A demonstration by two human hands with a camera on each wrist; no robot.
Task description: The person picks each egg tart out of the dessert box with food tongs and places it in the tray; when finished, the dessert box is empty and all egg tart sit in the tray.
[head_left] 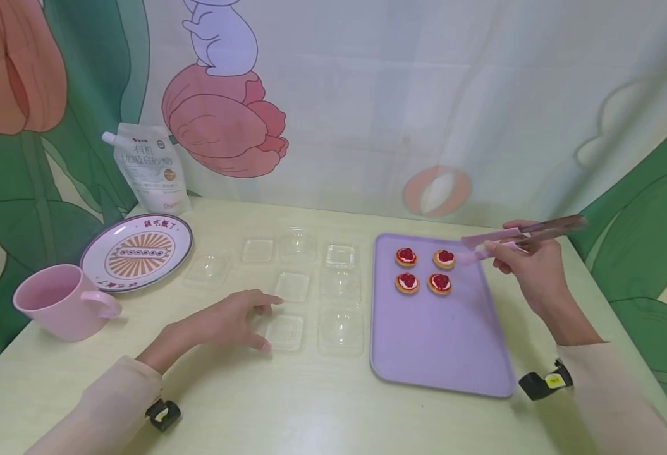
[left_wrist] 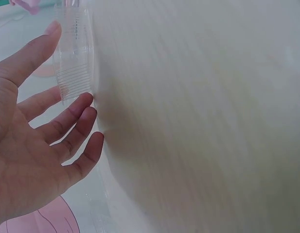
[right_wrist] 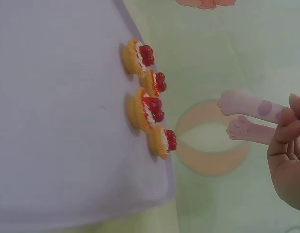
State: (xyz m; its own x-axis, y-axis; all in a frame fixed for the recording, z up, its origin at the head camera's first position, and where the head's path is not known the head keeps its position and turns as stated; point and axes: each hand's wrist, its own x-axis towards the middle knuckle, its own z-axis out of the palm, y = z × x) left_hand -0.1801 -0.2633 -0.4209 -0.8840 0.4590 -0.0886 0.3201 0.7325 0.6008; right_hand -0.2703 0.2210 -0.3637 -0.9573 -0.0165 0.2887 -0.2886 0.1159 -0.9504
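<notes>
Four-fingered spread and thumb apart, my left hand (head_left: pixel 227 321) is at the left side of a clear plastic clamshell box (head_left: pixel 285 332). In the left wrist view, the thumb and fingers of the left hand (left_wrist: pixel 47 126) lie around the ribbed end of a clear box (left_wrist: pixel 74 63); contact is hard to tell. My right hand (head_left: pixel 529 265) holds pink tongs (head_left: pixel 483 246) above the purple tray's right edge. Their paw-shaped tips stand apart with nothing between them in the right wrist view. Several berry tarts (head_left: pixel 406 283) sit on the purple tray (head_left: pixel 441 354), left of the tongs.
More clear plastic boxes (head_left: pixel 292 287) stand in the middle of the table. On the left are a pink mug (head_left: pixel 60 306), a patterned plate (head_left: pixel 140 253) and a white spouted pouch (head_left: pixel 151 167). A printed curtain (head_left: pixel 339 126) hangs behind the table.
</notes>
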